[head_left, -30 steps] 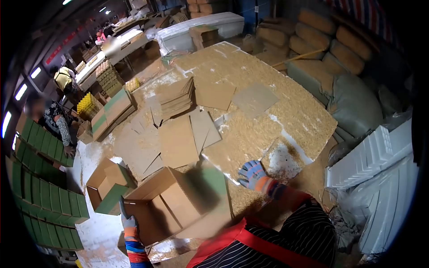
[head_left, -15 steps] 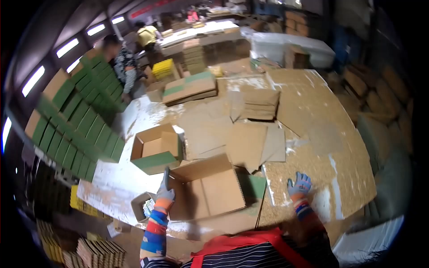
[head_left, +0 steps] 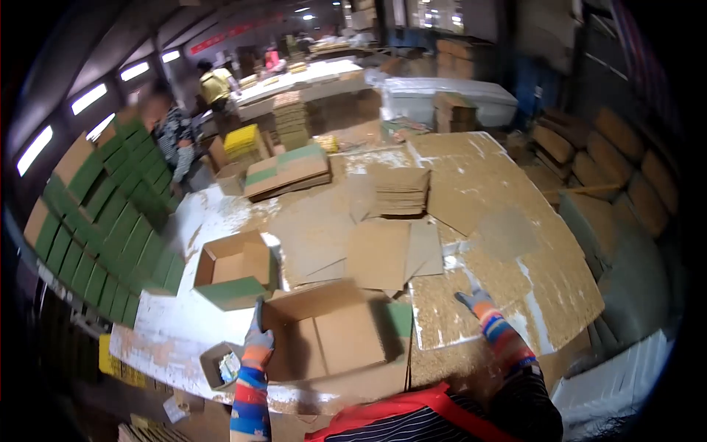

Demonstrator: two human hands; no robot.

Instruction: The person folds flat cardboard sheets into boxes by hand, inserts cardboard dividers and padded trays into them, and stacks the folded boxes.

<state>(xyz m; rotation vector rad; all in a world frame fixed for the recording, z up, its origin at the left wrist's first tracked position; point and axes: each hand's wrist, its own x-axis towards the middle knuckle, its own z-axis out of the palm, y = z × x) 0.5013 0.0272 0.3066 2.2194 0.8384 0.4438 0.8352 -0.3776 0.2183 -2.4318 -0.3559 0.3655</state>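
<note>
A large open cardboard box [head_left: 346, 335] lies before me with its brown inside facing up toward me. My left hand [head_left: 259, 337], in a grey glove, grips its left wall, fingers stretched along the edge. My right hand [head_left: 480, 302], also gloved, is over the chipboard right of the box, holding nothing, fingers apart. A smaller green-and-brown open box [head_left: 237, 272] stands just beyond my left hand. Beside my left wrist is a small open carton [head_left: 213, 367] with small white-and-green items inside. Flat cardboard sheets [head_left: 377, 254] lie past the large box.
Green boxes [head_left: 103, 236] are stacked high at the left. Folded cartons [head_left: 291, 173] and a brown cardboard stack [head_left: 401, 193] rest farther back on the table [head_left: 508, 184]. A person in a patterned top [head_left: 173, 132] stands at the far left; others are behind.
The view has shifted, so the table sits lower and further left. My right hand has moved forward over the board, its fingers less spread. My left hand stays at the large box's left wall.
</note>
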